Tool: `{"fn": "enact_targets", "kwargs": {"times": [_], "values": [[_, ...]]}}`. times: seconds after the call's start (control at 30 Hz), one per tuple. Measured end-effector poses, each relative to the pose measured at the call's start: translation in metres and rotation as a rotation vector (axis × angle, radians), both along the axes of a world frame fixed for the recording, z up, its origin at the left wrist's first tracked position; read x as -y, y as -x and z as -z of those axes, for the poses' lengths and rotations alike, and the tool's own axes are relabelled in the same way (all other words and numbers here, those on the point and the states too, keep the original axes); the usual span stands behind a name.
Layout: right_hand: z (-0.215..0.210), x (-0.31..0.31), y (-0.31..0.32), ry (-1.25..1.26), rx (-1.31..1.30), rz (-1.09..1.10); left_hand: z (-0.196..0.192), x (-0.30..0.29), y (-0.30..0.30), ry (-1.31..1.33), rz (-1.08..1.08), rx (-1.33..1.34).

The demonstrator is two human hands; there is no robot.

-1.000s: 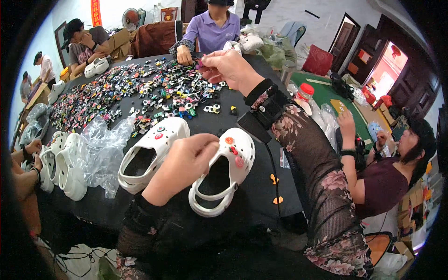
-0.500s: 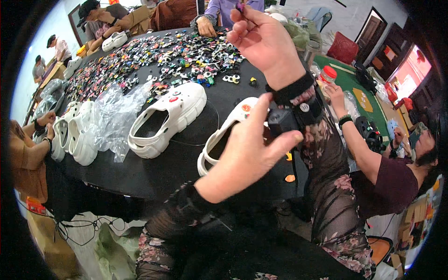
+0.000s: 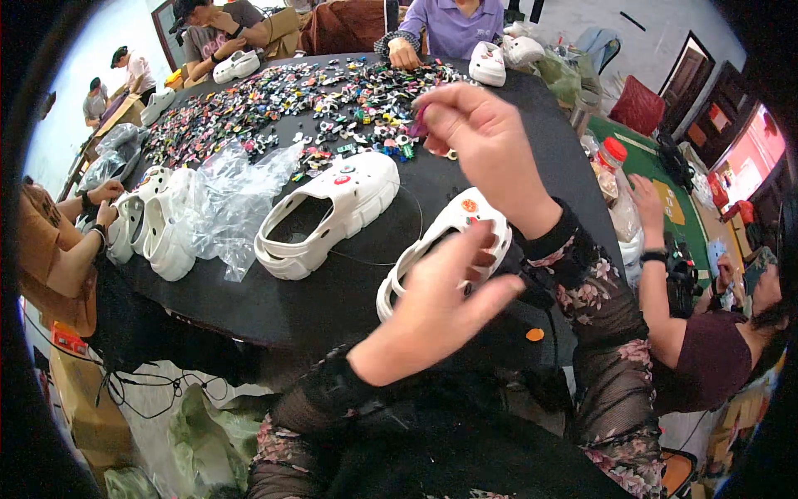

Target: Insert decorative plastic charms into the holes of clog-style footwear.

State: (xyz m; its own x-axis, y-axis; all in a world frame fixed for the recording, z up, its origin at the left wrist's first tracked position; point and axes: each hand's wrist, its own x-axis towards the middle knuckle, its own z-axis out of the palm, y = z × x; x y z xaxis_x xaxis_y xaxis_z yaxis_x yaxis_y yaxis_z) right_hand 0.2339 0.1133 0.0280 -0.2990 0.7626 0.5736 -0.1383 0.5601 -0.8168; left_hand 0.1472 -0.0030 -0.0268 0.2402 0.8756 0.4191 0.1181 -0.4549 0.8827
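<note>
My right hand (image 3: pixel 492 137) is raised above the table, its thumb and fingers pinched on a small purple shoe charm (image 3: pixel 418 123). Lower down, my left hand (image 3: pixel 428 312) has its thumb spread and its fingers stretched over a white clog (image 3: pixel 455 218); it looks empty, though whether it touches the clog I cannot tell. That clog carries an orange round charm (image 3: pixel 470 205) near its toe, and my left hand hides part of it. To its left stands another white clog (image 3: pixel 328 212) with several charms, including a red one (image 3: pixel 342 180).
A wide heap of colourful charms (image 3: pixel 249 104) covers the far part of the black table (image 3: pixel 241 312). Crumpled clear plastic bags (image 3: pixel 237 208) lie beside more white clogs (image 3: pixel 170 237) at left. Co-workers sit around the table. An orange piece (image 3: pixel 534 334) lies near the front edge.
My right hand has come down and closer with the purple charm. My left hand stays over the clog. The view has shifted, bringing white clogs at the far right into sight.
</note>
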Motion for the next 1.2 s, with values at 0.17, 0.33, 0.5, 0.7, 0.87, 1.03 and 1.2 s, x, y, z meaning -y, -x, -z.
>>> {"fn": "enact_targets", "kwargs": {"times": [0.17, 0.33, 0.5, 0.7, 0.87, 1.03, 1.2], "values": [[0.021, -0.023, -0.012, 0.191, 0.305, -0.126, -0.006, -0.026, 0.066, 0.019, -0.458, 0.407], [0.040, -0.038, 0.015, 0.481, 0.319, -0.288, 0.016, -0.048, 0.139, 0.142, -0.579, 0.363], [0.051, -0.051, 0.020, 0.523, 0.355, -0.294, 0.034, -0.065, 0.139, 0.348, -0.515, 0.296], [0.060, -0.056, 0.026, 0.639, 0.345, -0.301, 0.018, -0.076, 0.146, 0.238, -0.375, -0.395], [0.064, -0.056, 0.024, 0.715, 0.234, -0.340, 0.014, -0.066, 0.139, -0.060, -0.573, -0.655], [0.055, -0.045, 0.025, 0.711, 0.186, -0.319, 0.009, -0.065, 0.117, -0.119, -0.508, -0.204], [0.049, -0.033, 0.029, 0.692, 0.129, -0.409, 0.013, -0.071, 0.109, -0.114, -0.487, -0.151]]}}
